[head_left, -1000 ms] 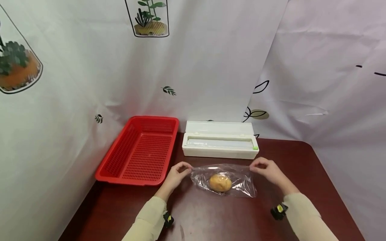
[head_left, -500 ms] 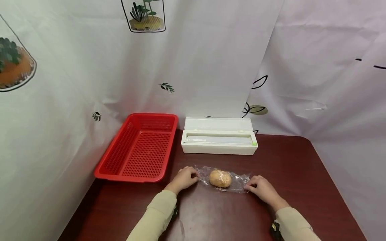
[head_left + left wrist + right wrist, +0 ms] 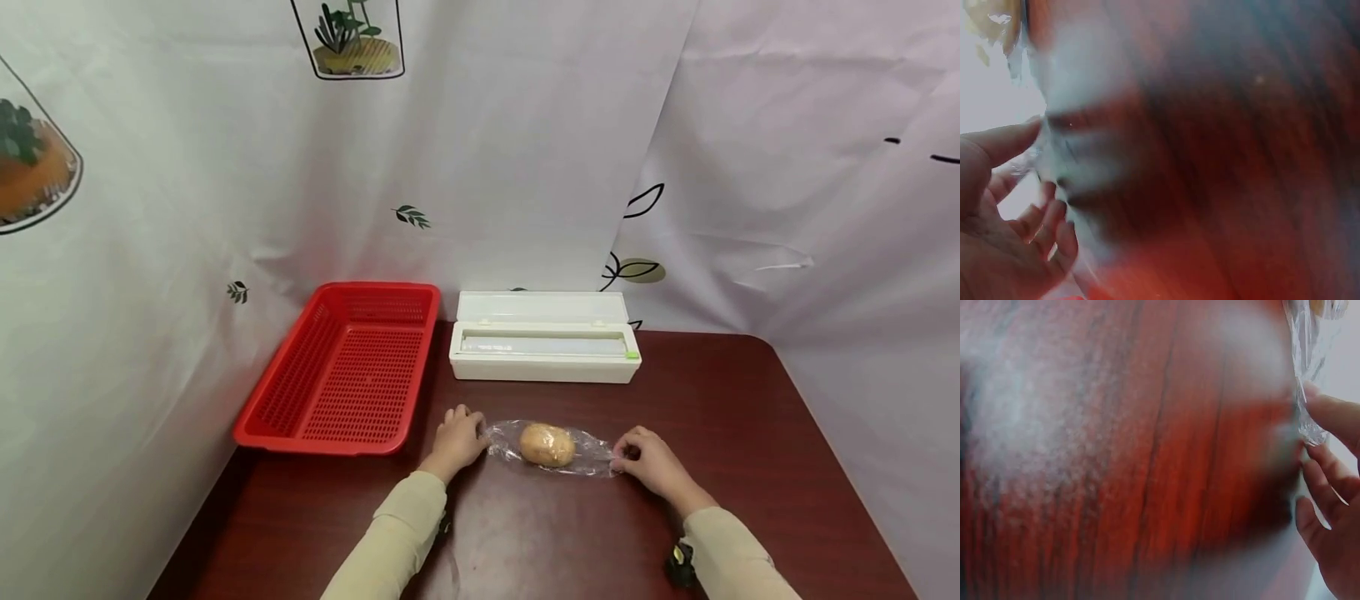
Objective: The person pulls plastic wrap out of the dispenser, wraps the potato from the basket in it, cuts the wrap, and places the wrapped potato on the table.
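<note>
An oval golden-brown thing point(image 3: 547, 445), like a bread roll or a potato, sits wrapped in clear cling film point(image 3: 590, 455) on the table in the head view. The film stretches out flat to both sides of it. My left hand point(image 3: 459, 439) pinches the film's left end between thumb and finger, its other fingers loosely bent. At the opposite end, my right hand point(image 3: 654, 463) pinches the gathered film. In the right wrist view, a crumpled twist of film point(image 3: 1312, 428) shows between thumb and fingertips. The left wrist view catches a bit of the golden-brown thing point(image 3: 997, 25) at its corner.
A red perforated plastic basket point(image 3: 251, 439) stands at the left of the dark red-brown table point(image 3: 570, 542). Behind the wrapped thing is a white cling film dispenser point(image 3: 543, 369), lid raised, a roll inside. White patterned cloth point(image 3: 525, 167) hangs behind the table.
Both hands have come down and inward, and the film, wide and loosely spread before, is now a narrow wrap around the golden-brown thing. The right end has bunched tighter in the last half second.
</note>
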Demonstrator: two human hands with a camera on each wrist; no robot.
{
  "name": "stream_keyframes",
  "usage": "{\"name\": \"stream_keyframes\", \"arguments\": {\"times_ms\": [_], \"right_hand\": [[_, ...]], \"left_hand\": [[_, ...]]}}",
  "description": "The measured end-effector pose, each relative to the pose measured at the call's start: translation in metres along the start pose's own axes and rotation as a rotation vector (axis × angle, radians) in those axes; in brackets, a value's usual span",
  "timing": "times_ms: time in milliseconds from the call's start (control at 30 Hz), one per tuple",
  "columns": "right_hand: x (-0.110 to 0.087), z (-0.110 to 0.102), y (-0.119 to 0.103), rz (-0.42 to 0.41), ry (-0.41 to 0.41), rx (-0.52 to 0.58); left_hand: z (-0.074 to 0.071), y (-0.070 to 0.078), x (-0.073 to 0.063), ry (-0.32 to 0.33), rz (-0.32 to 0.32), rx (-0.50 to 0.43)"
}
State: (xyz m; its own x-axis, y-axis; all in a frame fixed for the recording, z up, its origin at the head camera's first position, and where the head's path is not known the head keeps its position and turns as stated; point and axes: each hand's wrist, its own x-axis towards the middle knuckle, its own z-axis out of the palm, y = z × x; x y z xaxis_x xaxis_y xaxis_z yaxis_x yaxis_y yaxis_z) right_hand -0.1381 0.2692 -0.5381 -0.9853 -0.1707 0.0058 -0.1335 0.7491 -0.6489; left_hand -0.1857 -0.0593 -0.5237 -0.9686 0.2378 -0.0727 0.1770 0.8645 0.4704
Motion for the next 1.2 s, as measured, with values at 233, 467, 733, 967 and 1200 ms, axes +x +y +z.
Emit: {"name": "stream_keyframes", "arguments": {"times_ms": [233,467,733,967,1200], "right_hand": [[-0.005,-0.009,0.003,0.143,-0.081,0.220],[-0.027,0.009,-0.017,0.054,-0.093,0.343],[-0.055,0.049,-0.068,-0.273,-0.002,0.109],[-0.058,0.062,-0.095,-0.475,-0.038,-0.191],[-0.049,0.054,-0.087,-0.599,-0.013,-0.393]], "left_hand": [[-0.005,-0.011,0.010,-0.122,-0.131,-0.792],[0.001,-0.008,0.024,-0.060,-0.282,-1.235],[0.008,0.008,0.015,-0.156,-0.260,-1.083],[0.021,0.025,0.002,-0.243,-0.198,-0.969],[0.027,0.038,0.003,-0.158,-0.234,-0.916]]}}
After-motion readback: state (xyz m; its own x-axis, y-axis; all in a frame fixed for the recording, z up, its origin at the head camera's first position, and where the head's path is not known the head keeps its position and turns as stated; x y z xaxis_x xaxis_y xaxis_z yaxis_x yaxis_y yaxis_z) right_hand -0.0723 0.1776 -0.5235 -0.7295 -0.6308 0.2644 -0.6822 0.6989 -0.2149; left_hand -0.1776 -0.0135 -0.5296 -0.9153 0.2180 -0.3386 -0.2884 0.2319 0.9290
